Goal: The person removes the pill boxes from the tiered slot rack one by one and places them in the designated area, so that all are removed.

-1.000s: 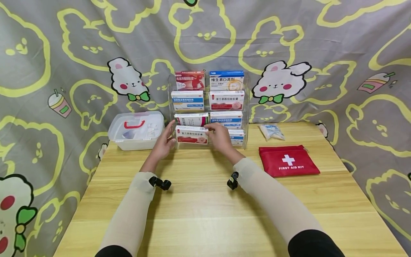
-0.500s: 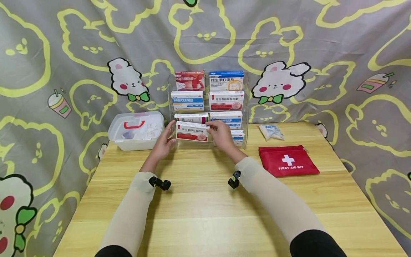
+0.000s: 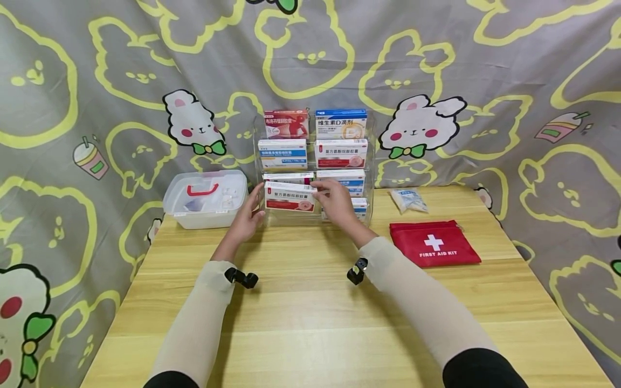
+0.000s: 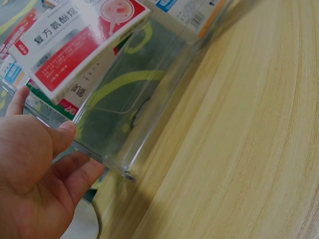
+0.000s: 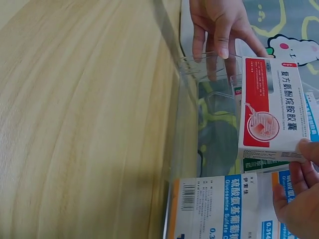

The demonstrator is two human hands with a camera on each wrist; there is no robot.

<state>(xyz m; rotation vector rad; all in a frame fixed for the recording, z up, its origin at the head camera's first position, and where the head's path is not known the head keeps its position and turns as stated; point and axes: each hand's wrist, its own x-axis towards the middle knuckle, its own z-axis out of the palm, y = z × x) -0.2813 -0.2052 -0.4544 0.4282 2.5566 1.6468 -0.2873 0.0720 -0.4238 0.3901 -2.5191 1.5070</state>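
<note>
A clear acrylic display rack (image 4: 119, 107) holds several medicine boxes in two columns. My left hand (image 3: 246, 218) grips the rack's left side edge, thumb in front and fingers behind, as the left wrist view shows. With thumb and fingers, my right hand (image 3: 338, 205) pinches the right end of a white and red medicine box (image 3: 289, 197). That box is slightly tilted and hangs in front of the lower left pockets, partly covering a white and green box (image 3: 289, 178) behind it. Beneath it, the bottom left pocket shows no box.
Left of the rack stands a clear plastic case (image 3: 206, 199) with a red handle. A red first aid pouch (image 3: 435, 243) and a small clear packet (image 3: 409, 200) lie to the right on the wooden table (image 3: 301, 323). A patterned curtain (image 3: 310, 59) hangs behind.
My right hand has lifted the white and red medicine box slightly, and its right end now tilts lower. It covers more of the box behind. My left hand has stayed on the rack.
</note>
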